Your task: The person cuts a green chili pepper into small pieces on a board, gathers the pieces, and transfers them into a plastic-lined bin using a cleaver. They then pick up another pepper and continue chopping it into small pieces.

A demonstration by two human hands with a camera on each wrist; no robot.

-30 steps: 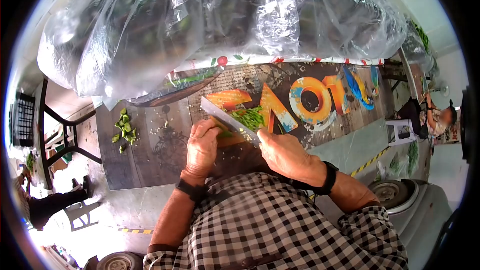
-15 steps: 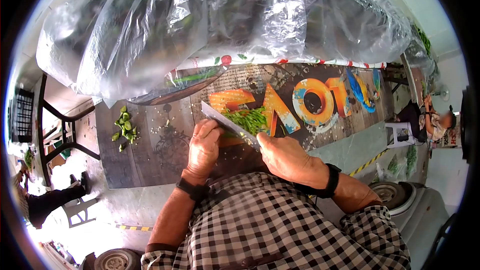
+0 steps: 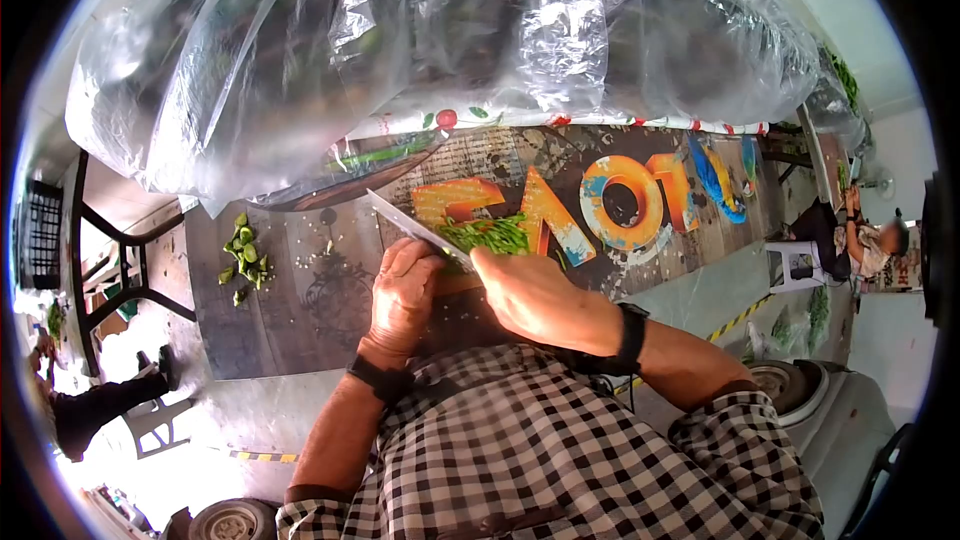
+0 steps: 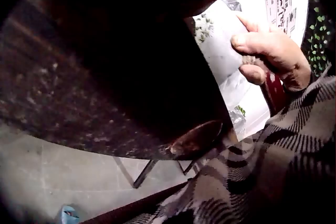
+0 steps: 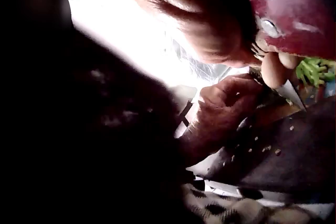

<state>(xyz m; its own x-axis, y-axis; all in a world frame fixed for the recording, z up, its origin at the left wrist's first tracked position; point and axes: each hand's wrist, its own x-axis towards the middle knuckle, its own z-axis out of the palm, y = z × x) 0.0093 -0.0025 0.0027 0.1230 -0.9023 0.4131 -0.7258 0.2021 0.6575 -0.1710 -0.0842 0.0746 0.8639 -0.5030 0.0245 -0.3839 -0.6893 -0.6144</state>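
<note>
My right hand [image 3: 550, 305] grips a knife [image 3: 400, 220], its blade slanting up and left across the table in the head view. The dark red knife handle [image 5: 299, 19] shows large in the right wrist view. My left hand [image 3: 402, 290] sits close by the blade, fingers curled over a green vegetable mostly hidden beneath them. Just beyond the blade lies a heap of cut green strips [image 3: 492, 233]. The left wrist view is dark, with my right hand [image 4: 278, 53] at its right side.
Green trimmings [image 3: 243, 255] lie on the left part of the printed table [image 3: 310, 330], with pale crumbs nearby. Clear plastic sheeting [image 3: 270, 90] covers produce along the far side. Another person [image 3: 870, 240] sits at the far right, beside a white stool [image 3: 795, 262].
My right hand has moved left toward my left hand, and the knife tip now reaches farther up and left. My left hand stays nearly in place.
</note>
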